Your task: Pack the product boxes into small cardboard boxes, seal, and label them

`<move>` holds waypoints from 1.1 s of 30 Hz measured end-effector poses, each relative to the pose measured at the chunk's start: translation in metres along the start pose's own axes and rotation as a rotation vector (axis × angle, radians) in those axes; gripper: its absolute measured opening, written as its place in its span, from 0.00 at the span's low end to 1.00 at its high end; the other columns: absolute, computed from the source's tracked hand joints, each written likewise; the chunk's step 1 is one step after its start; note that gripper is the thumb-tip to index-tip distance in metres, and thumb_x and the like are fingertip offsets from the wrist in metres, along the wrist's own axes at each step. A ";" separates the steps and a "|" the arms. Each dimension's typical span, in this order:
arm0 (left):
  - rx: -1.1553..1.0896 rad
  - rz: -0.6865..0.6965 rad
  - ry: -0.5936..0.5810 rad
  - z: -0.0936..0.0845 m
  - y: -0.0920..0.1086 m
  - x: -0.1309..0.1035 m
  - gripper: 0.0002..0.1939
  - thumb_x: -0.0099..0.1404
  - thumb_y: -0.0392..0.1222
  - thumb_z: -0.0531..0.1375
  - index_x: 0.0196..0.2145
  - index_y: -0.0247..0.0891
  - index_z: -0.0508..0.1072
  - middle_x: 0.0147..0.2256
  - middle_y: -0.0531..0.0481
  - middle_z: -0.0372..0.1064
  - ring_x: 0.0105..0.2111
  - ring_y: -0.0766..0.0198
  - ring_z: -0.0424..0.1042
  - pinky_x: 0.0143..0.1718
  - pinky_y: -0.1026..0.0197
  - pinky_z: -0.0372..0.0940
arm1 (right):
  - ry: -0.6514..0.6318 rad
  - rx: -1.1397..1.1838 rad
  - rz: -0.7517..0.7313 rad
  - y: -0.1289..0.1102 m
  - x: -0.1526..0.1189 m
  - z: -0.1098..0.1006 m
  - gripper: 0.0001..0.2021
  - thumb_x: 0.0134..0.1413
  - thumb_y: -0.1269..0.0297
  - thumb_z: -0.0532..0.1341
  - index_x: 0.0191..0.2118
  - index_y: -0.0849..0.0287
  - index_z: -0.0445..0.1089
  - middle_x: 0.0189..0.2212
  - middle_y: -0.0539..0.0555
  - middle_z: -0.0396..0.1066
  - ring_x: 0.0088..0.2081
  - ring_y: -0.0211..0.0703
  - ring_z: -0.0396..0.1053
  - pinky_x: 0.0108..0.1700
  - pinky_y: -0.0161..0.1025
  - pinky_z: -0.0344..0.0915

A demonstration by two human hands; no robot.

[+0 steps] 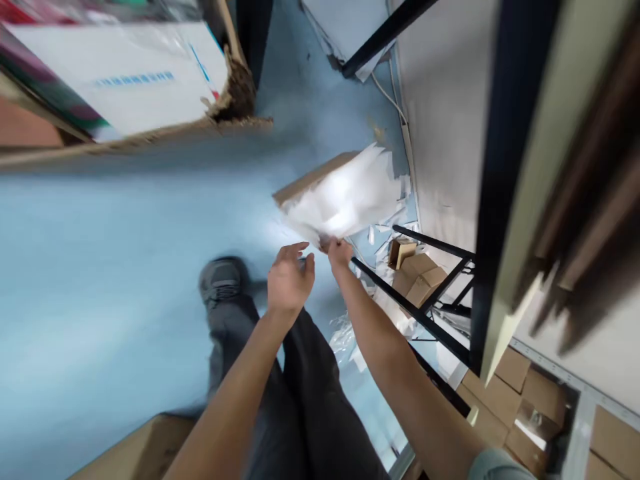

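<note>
A blurred bundle of white paper (345, 193), with jagged edges and a strip of brown cardboard (315, 177) along its far left side, is low over the blue floor. At its near edge, my right hand (338, 253) is closed with the fingers gripping it. My left hand (290, 273) is just left of that edge, thumb and fingers apart, holding nothing. Whether the cardboard and paper are one piece cannot be made out. White paper scraps (395, 217) are strewn on the floor beside the bundle.
A large torn-edged carton (165, 137) fills the upper left. Black metal frame bars (420, 317) stand at right, with small brown boxes (420, 273) among them. More cartons (537, 393) are at lower right. Another brown box (145, 447) is by my legs. A cable (395, 103) follows the wall.
</note>
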State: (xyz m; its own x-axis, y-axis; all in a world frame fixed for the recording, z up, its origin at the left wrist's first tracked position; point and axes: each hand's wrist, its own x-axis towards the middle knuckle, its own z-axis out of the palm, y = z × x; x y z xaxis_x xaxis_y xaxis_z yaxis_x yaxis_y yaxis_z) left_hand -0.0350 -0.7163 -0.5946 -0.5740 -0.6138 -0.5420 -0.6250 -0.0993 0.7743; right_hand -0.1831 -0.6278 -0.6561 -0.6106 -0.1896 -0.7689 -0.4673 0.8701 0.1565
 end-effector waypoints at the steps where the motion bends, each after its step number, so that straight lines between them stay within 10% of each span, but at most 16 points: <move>1: 0.022 0.018 0.021 -0.014 0.009 -0.008 0.19 0.77 0.46 0.60 0.61 0.38 0.79 0.58 0.36 0.80 0.52 0.46 0.86 0.56 0.44 0.81 | 0.030 0.056 0.112 -0.001 -0.033 0.001 0.29 0.86 0.65 0.44 0.63 0.63 0.84 0.54 0.70 0.87 0.59 0.59 0.86 0.55 0.44 0.80; 11: 0.290 0.264 0.025 -0.172 0.114 -0.134 0.49 0.76 0.65 0.66 0.81 0.33 0.59 0.75 0.20 0.59 0.75 0.31 0.67 0.74 0.31 0.68 | -0.147 0.285 0.137 0.023 -0.345 -0.062 0.21 0.84 0.66 0.54 0.67 0.58 0.82 0.56 0.68 0.87 0.57 0.61 0.87 0.59 0.47 0.80; 17: 0.479 0.424 0.053 -0.258 0.227 -0.213 0.54 0.71 0.68 0.72 0.81 0.37 0.58 0.85 0.20 0.34 0.86 0.21 0.35 0.79 0.15 0.46 | -0.181 0.318 -0.005 0.072 -0.457 -0.151 0.22 0.84 0.62 0.55 0.71 0.53 0.78 0.63 0.68 0.82 0.62 0.62 0.84 0.66 0.51 0.75; 21: 0.510 0.502 -0.009 -0.294 0.318 -0.233 0.43 0.76 0.62 0.68 0.79 0.41 0.64 0.81 0.25 0.53 0.83 0.30 0.51 0.81 0.23 0.52 | -0.112 0.209 -0.183 0.116 -0.510 -0.223 0.23 0.84 0.62 0.52 0.70 0.55 0.78 0.61 0.69 0.83 0.60 0.63 0.84 0.62 0.51 0.76; 27: 0.473 0.720 -0.093 -0.286 0.434 -0.270 0.21 0.82 0.56 0.60 0.61 0.41 0.79 0.60 0.34 0.80 0.65 0.44 0.79 0.73 0.42 0.70 | 0.102 0.254 -0.171 0.200 -0.587 -0.307 0.17 0.85 0.59 0.57 0.60 0.50 0.85 0.59 0.62 0.86 0.61 0.61 0.83 0.58 0.45 0.71; 33: 0.473 0.950 -0.233 -0.202 0.520 -0.274 0.19 0.82 0.53 0.58 0.59 0.41 0.79 0.57 0.36 0.82 0.61 0.45 0.81 0.68 0.45 0.74 | 0.279 0.299 0.030 0.300 -0.634 -0.343 0.17 0.85 0.59 0.59 0.56 0.54 0.87 0.54 0.64 0.88 0.58 0.61 0.84 0.53 0.44 0.69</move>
State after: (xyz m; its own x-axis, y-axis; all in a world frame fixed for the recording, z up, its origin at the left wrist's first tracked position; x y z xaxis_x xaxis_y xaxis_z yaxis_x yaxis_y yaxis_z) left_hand -0.0955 -0.7583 0.0225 -0.9859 -0.1115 0.1251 0.0161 0.6800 0.7330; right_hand -0.1553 -0.4030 0.0912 -0.7900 -0.2426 -0.5630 -0.2654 0.9632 -0.0426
